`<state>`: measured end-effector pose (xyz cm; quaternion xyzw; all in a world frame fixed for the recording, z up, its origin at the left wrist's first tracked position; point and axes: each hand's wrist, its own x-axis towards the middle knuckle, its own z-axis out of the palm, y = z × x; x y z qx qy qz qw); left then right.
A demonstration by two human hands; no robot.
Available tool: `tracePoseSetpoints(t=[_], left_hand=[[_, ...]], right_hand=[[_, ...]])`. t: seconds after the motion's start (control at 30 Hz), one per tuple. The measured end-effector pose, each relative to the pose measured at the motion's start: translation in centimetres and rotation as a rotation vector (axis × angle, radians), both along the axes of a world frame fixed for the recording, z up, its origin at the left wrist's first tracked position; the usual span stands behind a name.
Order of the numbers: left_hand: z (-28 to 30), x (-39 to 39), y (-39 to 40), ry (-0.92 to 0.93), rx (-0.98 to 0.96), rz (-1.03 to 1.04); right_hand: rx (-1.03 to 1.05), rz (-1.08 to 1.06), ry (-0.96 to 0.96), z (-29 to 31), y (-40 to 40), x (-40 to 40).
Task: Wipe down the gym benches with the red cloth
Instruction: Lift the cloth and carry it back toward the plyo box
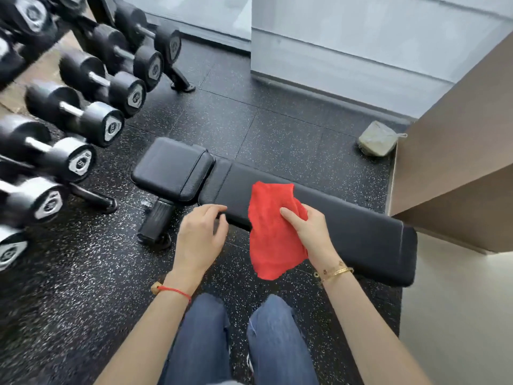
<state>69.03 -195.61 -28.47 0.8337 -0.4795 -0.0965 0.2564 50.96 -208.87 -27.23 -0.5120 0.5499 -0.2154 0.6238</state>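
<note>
Dumbbell rack (69, 112) left of bench (347, 218)

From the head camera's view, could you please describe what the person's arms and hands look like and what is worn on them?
Both forearms are bare, with no sleeves in view. The left hand has a thin red string bracelet with a small tan bead at the wrist. The right hand has gold bracelets at the wrist, one a flat bangle. No rings or gloves show.
</note>
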Motion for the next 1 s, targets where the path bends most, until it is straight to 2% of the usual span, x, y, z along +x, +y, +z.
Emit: tracePoseSetpoints(t=[0.17, 0.33, 0.67, 1.0], left_hand=[[11.8, -1.0, 6.4, -0.041, -0.018, 0.078], [17.6, -3.5, 11.5, -0.065, -0.080, 0.178], [19.8, -11.6, 22.5, -0.061, -0.090, 0.617], [20.6, -16.5, 34.8, -0.066, -0.089, 1.010]], right_hand=[[-0.002, 0.097, -0.059, 11.3, 4.0, -0.4], [-0.094, 0.206, -0.075, 16.5, 7.3, -1.2], [-0.105, 0.533, -0.117, 18.0, 13.1, -2.3], [-0.099, 0.934, -0.162, 19.0, 22.2, 2.0]])
